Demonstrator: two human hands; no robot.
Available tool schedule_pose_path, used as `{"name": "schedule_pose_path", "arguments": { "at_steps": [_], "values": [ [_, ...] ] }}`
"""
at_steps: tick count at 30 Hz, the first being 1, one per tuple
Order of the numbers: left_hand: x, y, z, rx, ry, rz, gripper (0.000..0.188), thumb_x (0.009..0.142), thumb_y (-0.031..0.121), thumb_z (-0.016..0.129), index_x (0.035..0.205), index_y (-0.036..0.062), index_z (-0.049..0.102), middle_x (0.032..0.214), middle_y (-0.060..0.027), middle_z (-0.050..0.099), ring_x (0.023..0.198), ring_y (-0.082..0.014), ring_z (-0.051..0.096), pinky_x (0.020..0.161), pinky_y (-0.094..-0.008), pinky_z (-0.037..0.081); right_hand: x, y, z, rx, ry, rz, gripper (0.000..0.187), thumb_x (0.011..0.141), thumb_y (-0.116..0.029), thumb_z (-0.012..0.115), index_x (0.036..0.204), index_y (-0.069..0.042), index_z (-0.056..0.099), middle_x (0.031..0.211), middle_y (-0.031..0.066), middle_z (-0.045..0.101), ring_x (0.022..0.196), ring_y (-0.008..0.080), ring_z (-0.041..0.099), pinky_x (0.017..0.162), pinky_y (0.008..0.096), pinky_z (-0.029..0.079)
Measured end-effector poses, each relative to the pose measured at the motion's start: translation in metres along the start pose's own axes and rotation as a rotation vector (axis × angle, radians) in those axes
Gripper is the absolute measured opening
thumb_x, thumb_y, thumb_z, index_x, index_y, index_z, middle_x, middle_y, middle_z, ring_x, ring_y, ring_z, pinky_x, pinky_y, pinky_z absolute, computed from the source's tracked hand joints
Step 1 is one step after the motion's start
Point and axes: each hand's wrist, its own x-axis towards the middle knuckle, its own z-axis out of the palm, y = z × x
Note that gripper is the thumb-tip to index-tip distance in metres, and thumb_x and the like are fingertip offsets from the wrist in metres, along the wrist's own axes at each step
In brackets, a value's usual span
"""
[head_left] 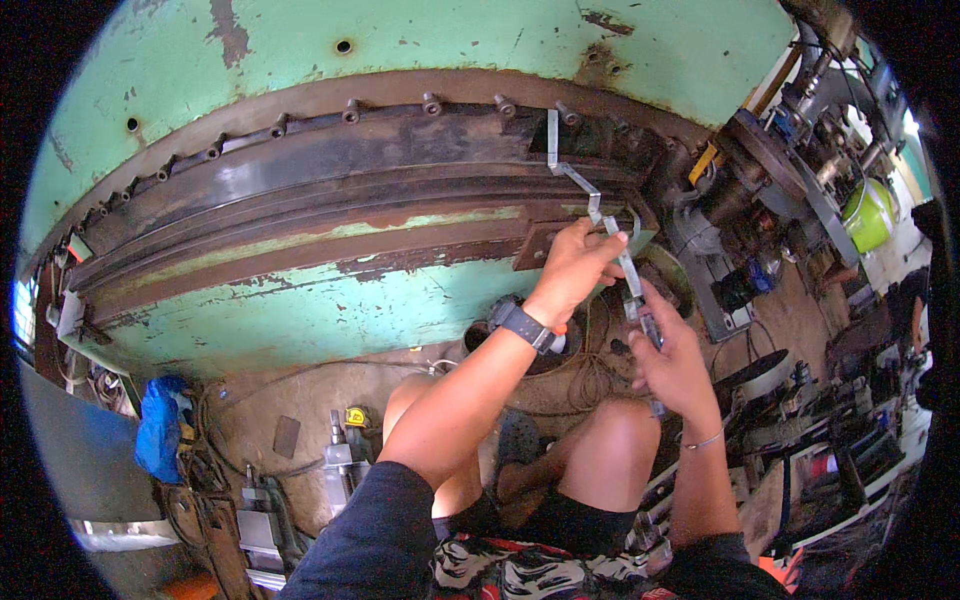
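Note:
A zigzag-bent metal strip point(575, 178) rises in front of the machine, its upper end against the dark steel beam. My left hand point(575, 265), with a watch on the wrist, is closed, thumb and fingers pinching the strip's lower part. To its right, my right hand point(675, 355) wraps around a slim metal measuring tool, apparently a caliper point(649, 328). The tool's upper end meets or overlaps the strip's lower end; whether they touch I cannot tell. My fingers hide part of the tool, and its tip shows below the palm.
A large green press-like machine point(300, 310) with a row of bolts point(432, 103) spans the front. On the floor at left lie a blue bag point(160, 430), a yellow tape measure point(356, 417) and metal vise-like blocks point(343, 465). Cables and machine parts crowd the right side, near a lime-green round object point(868, 215).

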Motion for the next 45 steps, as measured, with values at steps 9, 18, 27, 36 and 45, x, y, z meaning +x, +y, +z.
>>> {"name": "schedule_pose_path", "arguments": {
  "at_steps": [9,18,27,36,45],
  "values": [
    [-0.023,0.021,0.011,0.063,-0.162,-0.103,0.048,0.106,0.045,0.058,0.127,0.0025,0.06,0.111,-0.0149,0.074,0.093,-0.0213,0.074,0.076,-0.0319,0.057,-0.02,-0.034,-0.065,-0.213,-0.065,-0.131,0.055,0.094,-0.005,0.062,0.147,0.002,0.052,0.094,0.0074,0.067,0.067,0.0092,0.061,0.058,0.0284,0.053],
    [-0.08,-0.056,-0.004,-0.007,0.061,-0.401,0.063,0.109,0.051,0.045,0.144,-0.0009,0.049,0.119,-0.0208,0.071,0.097,-0.0293,0.073,0.084,-0.0383,0.058,-0.052,-0.004,-0.08,-0.05,-0.127,0.0,0.054,0.096,0.002,0.057,0.149,0.006,0.048,0.094,0.0055,0.066,0.064,0.0096,0.059,0.058,0.0282,0.053],
    [-0.057,-0.052,-0.055,-0.278,0.368,-0.283,0.069,0.111,0.048,0.039,0.157,-0.0021,0.028,0.144,-0.0247,0.053,0.125,-0.0336,0.057,0.107,-0.0478,0.045,-0.068,0.072,-0.065,0.239,-0.087,-0.105,0.057,0.095,0.003,0.059,0.151,0.0,0.049,0.107,0.007,0.07,0.075,0.0104,0.061,0.07,0.0284,0.055],
    [-0.072,-0.034,-0.07,-0.623,0.362,0.1,0.035,0.108,0.036,0.051,0.122,0.0046,0.052,0.131,-0.0235,0.061,0.125,-0.0385,0.06,0.109,-0.0511,0.046,-0.061,0.127,-0.02,0.434,-0.335,-0.079,0.054,0.099,-0.001,0.062,0.152,-0.005,0.051,0.112,0.006,0.071,0.082,0.0121,0.063,0.079,0.029,0.054],
    [-0.116,0.003,-0.077,-0.477,0.174,0.338,0.029,0.104,0.029,0.057,0.12,0.0055,0.061,0.138,-0.0239,0.061,0.134,-0.0366,0.056,0.116,-0.0493,0.041,-0.051,0.169,0.072,0.404,-0.413,0.068,0.042,0.102,0.003,0.049,0.142,-0.004,0.059,0.106,0.0053,0.072,0.076,0.0108,0.064,0.074,0.0284,0.055]
  ]
}}
